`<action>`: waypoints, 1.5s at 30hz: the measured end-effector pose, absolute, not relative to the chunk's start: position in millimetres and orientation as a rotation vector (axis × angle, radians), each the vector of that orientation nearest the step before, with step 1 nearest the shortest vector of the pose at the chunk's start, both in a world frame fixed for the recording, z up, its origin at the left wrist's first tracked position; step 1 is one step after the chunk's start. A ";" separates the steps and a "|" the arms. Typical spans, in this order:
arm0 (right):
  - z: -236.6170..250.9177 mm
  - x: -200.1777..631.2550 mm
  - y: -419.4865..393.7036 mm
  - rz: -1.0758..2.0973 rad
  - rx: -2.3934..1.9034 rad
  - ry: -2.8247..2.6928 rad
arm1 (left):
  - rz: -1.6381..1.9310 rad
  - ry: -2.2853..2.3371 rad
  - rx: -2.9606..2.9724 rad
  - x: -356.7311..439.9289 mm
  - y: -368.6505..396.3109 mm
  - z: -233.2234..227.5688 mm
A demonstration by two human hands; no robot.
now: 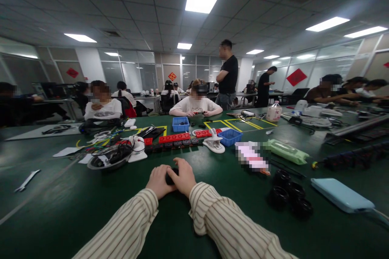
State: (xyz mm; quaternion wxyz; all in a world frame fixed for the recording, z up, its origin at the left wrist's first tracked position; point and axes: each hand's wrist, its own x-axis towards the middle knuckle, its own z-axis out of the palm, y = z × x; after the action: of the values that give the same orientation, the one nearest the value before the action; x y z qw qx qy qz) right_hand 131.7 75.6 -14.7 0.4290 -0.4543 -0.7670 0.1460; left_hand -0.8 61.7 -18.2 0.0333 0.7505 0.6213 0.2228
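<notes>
My left hand (158,181) and my right hand (185,180) meet over the green table, closed round a small black rounded part (172,175). The fingers cover most of it, so its kind does not show. The left fingers wrap its left and far side. My right thumb lies across its near side, with the right fingers curved over it. Beyond my hands is a row of red and black socket modules (178,141). Several shiny black round parts (293,194) stand in a cluster to the right of my right hand.
On the left lie a wrench (28,181) and a tray of black cables (107,160). A white clip stand (214,142) and a blue bin (230,136) stand ahead. Rightward are a green packet (287,151) and a pale blue box (342,195). A person (196,103) sits across the table.
</notes>
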 end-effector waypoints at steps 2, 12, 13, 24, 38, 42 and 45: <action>-14.8 131.8 75.0 0.341 -1.149 -1.904 | 0.647 1.945 2.313 0.8 59.8 -15.9; -12.3 131.0 71.7 0.302 -1.134 -1.994 | 0.512 1.959 2.387 -1.8 63.2 -17.3; -12.2 130.9 71.8 0.306 -1.111 -2.003 | 0.527 1.935 2.394 -3.4 64.8 -18.9; -11.8 129.6 72.1 0.343 -1.010 -2.021 | 0.660 1.742 2.361 -10.7 74.1 -32.5; -10.9 130.7 69.5 0.245 -1.171 -1.950 | 0.718 1.833 2.314 -5.8 67.7 -22.2; -11.6 131.1 70.9 0.274 -1.090 -1.980 | 0.732 1.714 2.368 -7.2 69.5 -22.3; -12.3 130.9 72.0 0.299 -1.027 -2.021 | 0.738 1.620 2.382 -9.4 72.2 -25.8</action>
State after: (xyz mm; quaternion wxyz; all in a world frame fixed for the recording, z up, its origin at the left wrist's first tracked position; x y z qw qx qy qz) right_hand 130.9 72.0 -12.3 0.4144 -0.4088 -0.8043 0.1190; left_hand -9.4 72.2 -25.8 0.0838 0.7981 0.5429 0.2475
